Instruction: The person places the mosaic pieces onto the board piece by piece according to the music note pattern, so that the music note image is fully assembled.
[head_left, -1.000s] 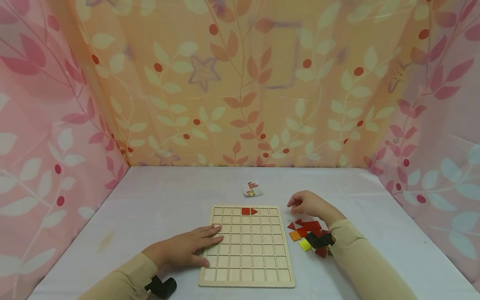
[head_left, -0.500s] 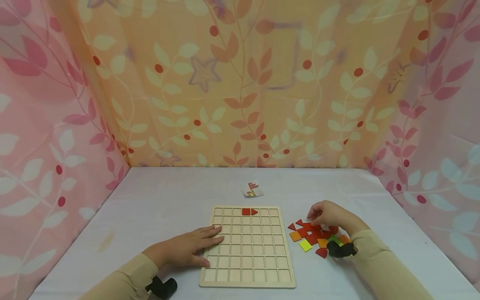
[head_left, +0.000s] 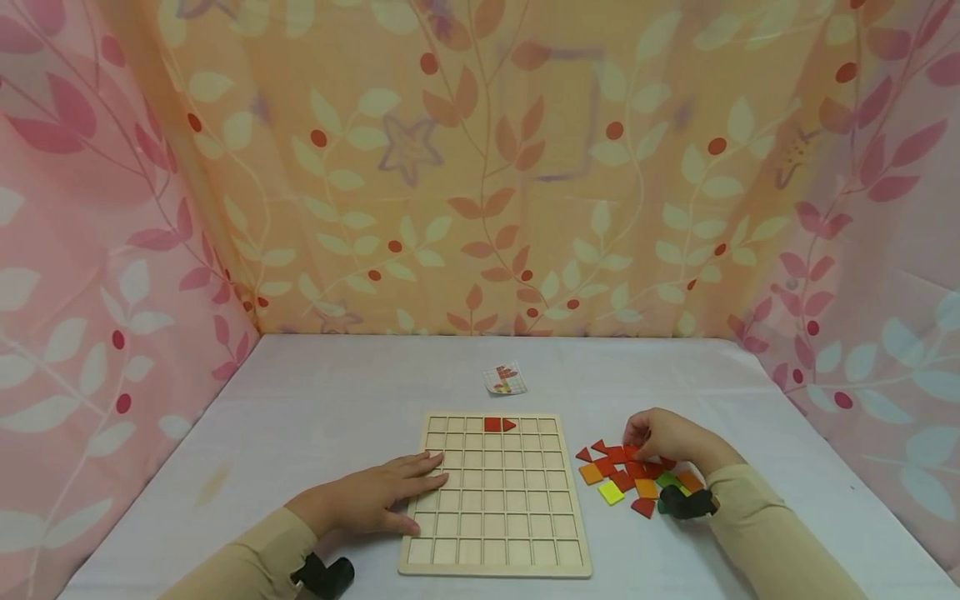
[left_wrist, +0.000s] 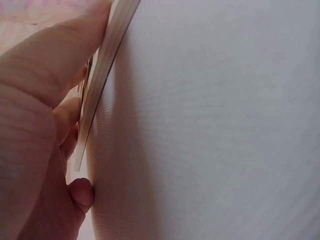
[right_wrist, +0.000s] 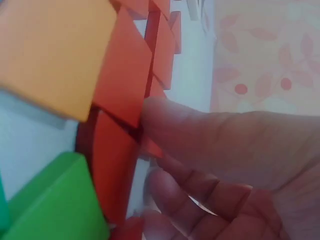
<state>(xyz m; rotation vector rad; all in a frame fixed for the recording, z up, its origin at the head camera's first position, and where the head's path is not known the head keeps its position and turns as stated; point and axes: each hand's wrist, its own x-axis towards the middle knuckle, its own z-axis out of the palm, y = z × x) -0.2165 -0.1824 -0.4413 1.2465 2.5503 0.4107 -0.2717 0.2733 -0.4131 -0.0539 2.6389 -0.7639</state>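
On the left edge of a pale wooden grid board [head_left: 495, 525] rests my left hand [head_left: 367, 498], fingers spread. In the left wrist view its thumb [left_wrist: 55, 55] lies along the board's side [left_wrist: 102, 75]. A red square tile [head_left: 492, 425] and a red triangle tile [head_left: 509, 425] sit side by side in the top row. My right hand [head_left: 678, 437] is at the pile of coloured tiles right of the board. In the right wrist view its thumb [right_wrist: 175, 122] presses on a red tile [right_wrist: 158, 91], with curled fingers at the far side, partly hidden.
A small printed picture card [head_left: 505, 378] lies behind the board. Loose tiles include a yellow square [head_left: 611, 492], an orange square [head_left: 591, 473] and a green tile [right_wrist: 60, 205]. Patterned cloth [head_left: 480, 167] walls the white table [head_left: 337, 400] at the back and sides.
My right hand has moved right and slightly nearer, from beyond the pile down onto its red tiles. The left hand and the board stay in place.
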